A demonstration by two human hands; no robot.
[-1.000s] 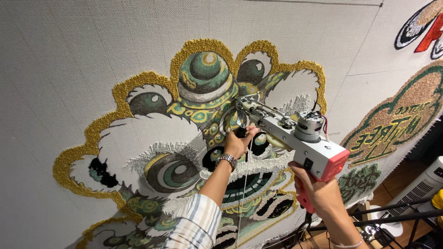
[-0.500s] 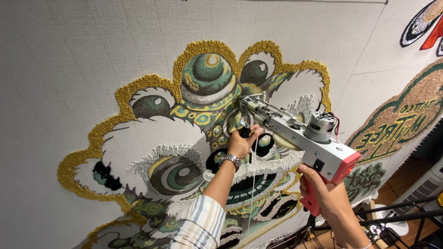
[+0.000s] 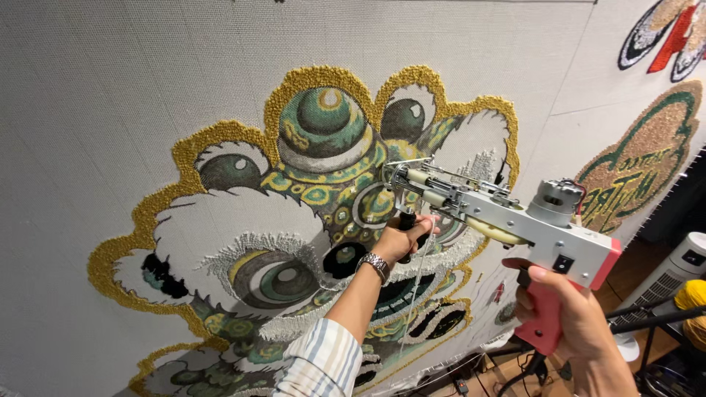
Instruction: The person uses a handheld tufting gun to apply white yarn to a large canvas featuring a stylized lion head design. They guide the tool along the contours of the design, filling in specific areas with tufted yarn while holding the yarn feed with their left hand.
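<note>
A tufting gun [image 3: 507, 213] with a silver body and red-pink rear grip points at a stretched grey cloth [image 3: 110, 95] bearing a tufted lion-dance head [image 3: 309, 213] in gold, green and white. My left hand [image 3: 401, 239], with a metal watch on the wrist, grips the gun's black front handle below the needle end. My right hand [image 3: 562, 312] wraps the red-pink rear grip at the lower right. A thin white yarn [image 3: 413, 294] hangs down from the gun past my left forearm. The needle tip sits just off the cloth near the lion's green forehead.
Other tufted designs lie on the cloth at the right: a green-and-tan emblem [image 3: 632, 176] and a red-black-white one [image 3: 665, 37] at the top corner. A white fan [image 3: 673, 272], a yellow yarn cone [image 3: 691, 298] and black stand legs stand at the lower right.
The gun and both hands have shifted slightly to the right and down in view, and the view has drawn a little closer to the cloth. Both grips are unchanged.
</note>
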